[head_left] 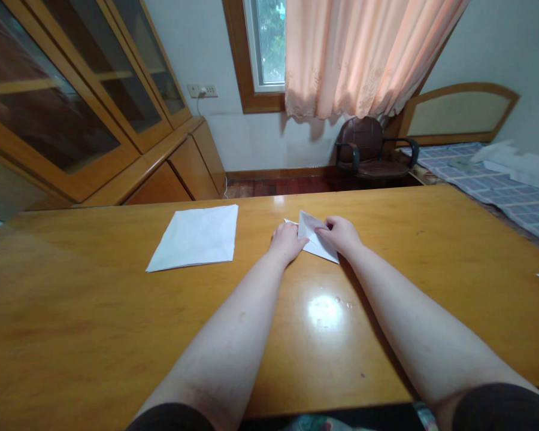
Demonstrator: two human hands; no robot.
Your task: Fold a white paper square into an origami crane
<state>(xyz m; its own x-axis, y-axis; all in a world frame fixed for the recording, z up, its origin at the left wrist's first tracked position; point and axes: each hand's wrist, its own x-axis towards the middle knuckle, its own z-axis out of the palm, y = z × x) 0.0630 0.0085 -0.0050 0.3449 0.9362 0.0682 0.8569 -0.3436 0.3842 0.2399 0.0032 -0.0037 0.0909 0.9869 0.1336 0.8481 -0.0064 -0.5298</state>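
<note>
Now L hand [287,240] fingers pressed together on folded paper [318,244], R hand [341,233] fingers pinching its flap.

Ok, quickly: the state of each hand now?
Left hand: curled, resting on the folded paper; grip cannot be told.
Right hand: pinching the folded paper.

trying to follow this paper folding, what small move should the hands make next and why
Probably press the raised flap flat and crease it. The folded paper lies on the table with a pointed flap standing up between the hands; the left hand rests on its left edge and the right hand seems to pinch the flap, so the fold looks unfinished.
</note>
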